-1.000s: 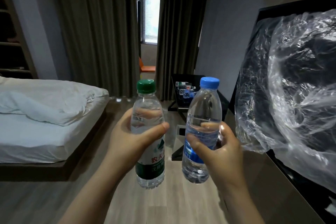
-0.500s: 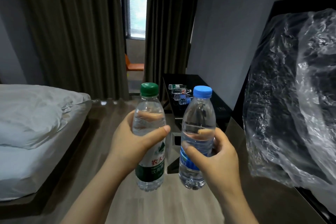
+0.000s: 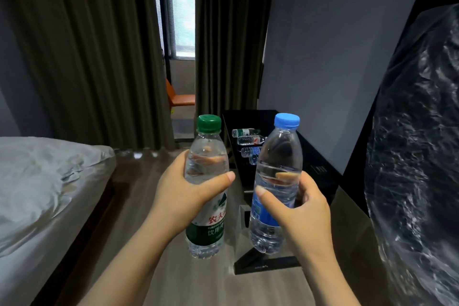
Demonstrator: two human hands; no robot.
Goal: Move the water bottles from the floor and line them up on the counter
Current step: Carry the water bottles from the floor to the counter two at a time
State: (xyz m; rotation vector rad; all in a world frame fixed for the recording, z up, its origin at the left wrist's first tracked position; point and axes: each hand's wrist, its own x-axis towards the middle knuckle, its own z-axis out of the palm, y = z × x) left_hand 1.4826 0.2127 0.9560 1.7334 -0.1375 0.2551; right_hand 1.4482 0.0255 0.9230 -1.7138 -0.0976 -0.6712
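Note:
My left hand [image 3: 185,192] grips a clear water bottle with a green cap and green label [image 3: 207,228], held upright at chest height. My right hand [image 3: 296,208] grips a second clear bottle with a blue cap and blue label [image 3: 275,156], also upright, just right of the first. Beyond them a black counter [image 3: 315,156] runs along the right wall, and several water bottles [image 3: 246,139] lie on their sides on its far end.
A bed with white bedding [image 3: 42,181] fills the left side. Dark curtains [image 3: 87,57] hang ahead, with a gap showing an orange chair [image 3: 178,98] and a window. A screen wrapped in clear plastic [image 3: 417,144] stands close on the right. Wooden floor [image 3: 139,194] runs between bed and counter.
The view has swung right and moved forward: the bed slid left, and the counter and plastic-wrapped screen came closer. Both hands kept their bottles side by side.

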